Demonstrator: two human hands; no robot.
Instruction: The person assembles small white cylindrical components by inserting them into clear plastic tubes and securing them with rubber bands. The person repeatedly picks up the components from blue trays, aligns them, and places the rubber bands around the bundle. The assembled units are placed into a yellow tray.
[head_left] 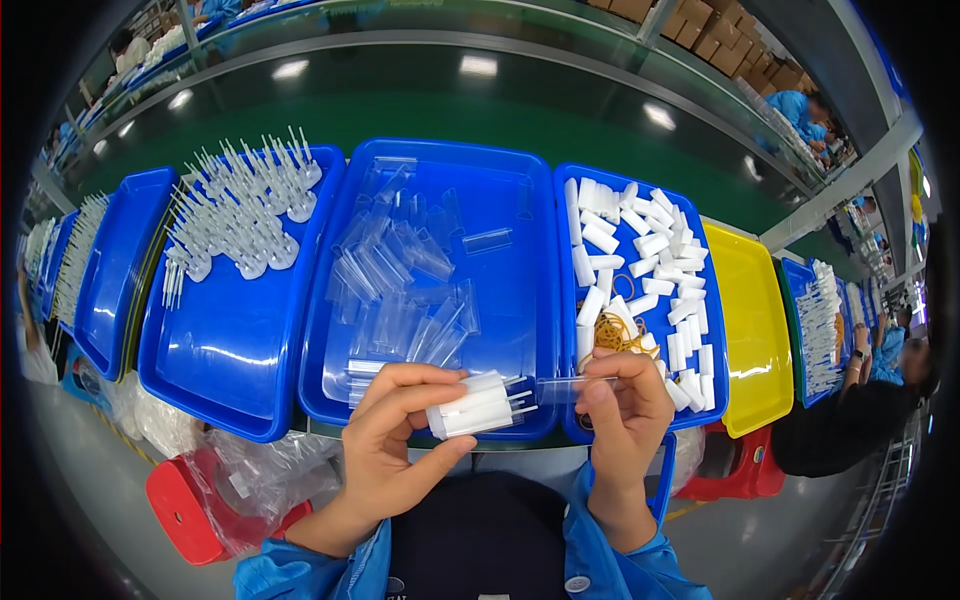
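Below the yellow tray [750, 340] stands a red stool [752, 465], far beyond it are cardboard boxes [718, 40] and a person in blue [793, 108], and well to its left clear plastic [268, 480] partly covers another red stool [180, 510].

Factory workshop: green conveyor [400, 110], parts trays [500, 310], stacked cartons [715, 38].

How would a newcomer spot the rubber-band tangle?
Find the big yellow tray, then the blue tray directly left. Toward its near end, just beyond the right hand, lies the tangle: thin tan loops among chunky white pieces.
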